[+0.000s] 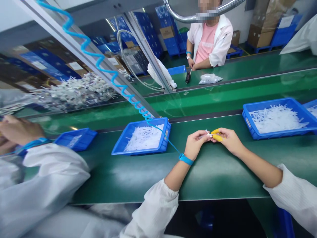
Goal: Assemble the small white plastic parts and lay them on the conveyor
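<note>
Above the green worktop (pixel 153 177), my left hand (pixel 195 143) and my right hand (pixel 229 140) meet fingertip to fingertip. Pinched between them is a small white plastic piece (pixel 208 133); its exact kind is too small to make out. Yellow finger cots cover fingertips of my right hand. Around my left wrist sits a blue wrist strap (pixel 185 159), joined to a coiled blue cord (pixel 115 79). To the left of my hands lies a blue tray (pixel 115 150) with many white strip-like pieces (pixel 145 138) in it.
Another blue tray (pixel 279 135) of white pieces stands at the right. A co-worker's hand (pixel 22 130) is at far left, near a smaller blue tray (pixel 85 138). Across the green conveyor (pixel 218 96), a person stands by a plastic bag (pixel 210 78). A metal post (pixel 148 49) rises beyond the worktop.
</note>
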`<action>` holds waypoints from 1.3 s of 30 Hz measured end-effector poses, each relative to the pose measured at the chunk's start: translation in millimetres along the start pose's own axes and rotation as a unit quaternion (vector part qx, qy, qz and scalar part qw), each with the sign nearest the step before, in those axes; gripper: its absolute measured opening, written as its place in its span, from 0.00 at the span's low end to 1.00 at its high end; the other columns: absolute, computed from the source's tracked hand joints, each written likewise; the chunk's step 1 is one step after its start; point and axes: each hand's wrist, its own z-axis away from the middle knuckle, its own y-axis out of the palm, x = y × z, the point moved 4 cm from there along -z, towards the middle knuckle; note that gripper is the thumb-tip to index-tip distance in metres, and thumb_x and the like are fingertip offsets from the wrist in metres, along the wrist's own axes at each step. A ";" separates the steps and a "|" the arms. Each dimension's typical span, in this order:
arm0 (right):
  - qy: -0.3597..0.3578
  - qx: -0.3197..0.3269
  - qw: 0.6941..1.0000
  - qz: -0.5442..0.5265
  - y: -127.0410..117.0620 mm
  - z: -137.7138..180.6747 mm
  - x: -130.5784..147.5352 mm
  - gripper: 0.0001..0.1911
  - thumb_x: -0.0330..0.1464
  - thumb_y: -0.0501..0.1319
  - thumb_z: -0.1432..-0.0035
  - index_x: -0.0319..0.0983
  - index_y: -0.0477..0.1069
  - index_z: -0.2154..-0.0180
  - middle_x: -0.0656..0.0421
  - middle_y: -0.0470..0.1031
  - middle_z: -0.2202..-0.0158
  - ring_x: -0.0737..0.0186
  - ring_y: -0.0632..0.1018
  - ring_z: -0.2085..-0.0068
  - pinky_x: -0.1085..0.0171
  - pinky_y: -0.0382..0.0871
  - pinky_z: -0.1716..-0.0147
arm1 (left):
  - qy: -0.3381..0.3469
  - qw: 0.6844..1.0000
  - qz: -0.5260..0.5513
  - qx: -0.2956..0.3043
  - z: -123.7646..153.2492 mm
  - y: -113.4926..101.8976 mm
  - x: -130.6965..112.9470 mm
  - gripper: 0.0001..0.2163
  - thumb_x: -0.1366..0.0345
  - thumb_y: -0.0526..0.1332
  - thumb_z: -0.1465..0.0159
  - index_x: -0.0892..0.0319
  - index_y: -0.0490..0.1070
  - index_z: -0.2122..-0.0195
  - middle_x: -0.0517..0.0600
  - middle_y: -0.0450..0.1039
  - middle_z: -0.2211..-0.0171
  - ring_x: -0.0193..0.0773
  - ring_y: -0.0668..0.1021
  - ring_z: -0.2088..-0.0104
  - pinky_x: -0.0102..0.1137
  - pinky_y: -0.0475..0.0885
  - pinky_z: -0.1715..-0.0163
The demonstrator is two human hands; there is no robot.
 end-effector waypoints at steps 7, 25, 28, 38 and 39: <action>-0.007 -0.002 0.999 0.031 -2.3 -0.2 -3.1 0.19 0.46 0.78 0.50 0.39 0.81 0.64 0.56 0.83 0.68 0.59 0.82 0.67 0.58 0.79 0.60 | 0.012 1.000 -0.024 0.003 2.5 2.7 2.2 0.16 0.57 0.80 0.45 0.62 0.84 0.61 0.55 0.84 0.59 0.44 0.85 0.60 0.41 0.84 0.51; -0.015 0.009 1.000 0.026 -1.3 0.3 1.3 0.19 0.47 0.76 0.47 0.38 0.84 0.62 0.55 0.84 0.67 0.58 0.83 0.65 0.58 0.80 0.59 | 0.017 0.999 -0.040 0.003 1.8 1.1 -2.3 0.17 0.57 0.78 0.44 0.62 0.83 0.59 0.55 0.84 0.59 0.45 0.86 0.59 0.41 0.84 0.51; -0.007 0.010 1.000 -0.008 -1.0 -1.6 -2.2 0.21 0.47 0.76 0.48 0.38 0.83 0.61 0.55 0.83 0.66 0.59 0.83 0.66 0.58 0.81 0.59 | -0.004 1.000 -0.015 0.008 -0.7 -1.2 0.3 0.20 0.56 0.78 0.43 0.62 0.82 0.53 0.55 0.83 0.59 0.43 0.85 0.58 0.40 0.84 0.50; -0.009 -0.015 0.999 0.029 -7.0 -3.7 -2.9 0.14 0.43 0.70 0.42 0.37 0.79 0.67 0.58 0.80 0.73 0.64 0.78 0.72 0.64 0.75 0.69 | 0.149 0.974 -0.158 0.068 5.1 0.5 -15.2 0.18 0.57 0.71 0.33 0.57 0.77 0.45 0.58 0.73 0.43 0.43 0.80 0.49 0.37 0.80 0.47; -0.012 -0.010 0.999 0.041 -6.8 -3.4 -2.4 0.14 0.42 0.68 0.41 0.37 0.78 0.68 0.59 0.79 0.74 0.65 0.77 0.74 0.65 0.73 0.70 | 0.154 0.970 -0.173 0.068 5.2 0.7 -15.7 0.17 0.57 0.71 0.33 0.58 0.78 0.46 0.57 0.75 0.47 0.43 0.81 0.50 0.37 0.79 0.46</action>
